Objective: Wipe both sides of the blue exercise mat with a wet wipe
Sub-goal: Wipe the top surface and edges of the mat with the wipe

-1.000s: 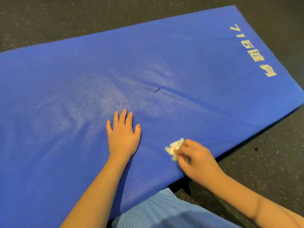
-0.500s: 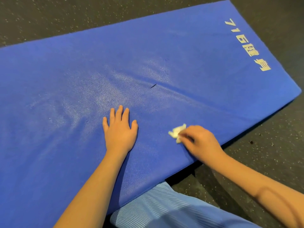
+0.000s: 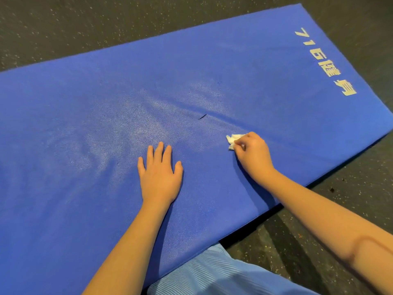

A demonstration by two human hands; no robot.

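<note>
Speckled floor (image 3: 63,28) under blue mat (image 3: 234,71); right fingers (image 3: 252,137) pinch wipe (image 3: 233,139) on mat; left fingers (image 3: 158,153) flat.

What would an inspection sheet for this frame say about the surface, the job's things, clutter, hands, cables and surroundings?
Surface: dark speckled floor, with the mat lying flat on it.
Job's things: blue padded exercise mat with pale lettering near its far right end and a short dark mark by the middle crease; crumpled white wet wipe on the mat.
Clutter: small dark crumbs on the floor right of the mat.
Hands: left hand lies flat on the mat with fingers straight; right hand pinches the wipe against the mat.
Cables: nothing seen.
Surroundings: light blue striped clothing at the near edge.
</note>
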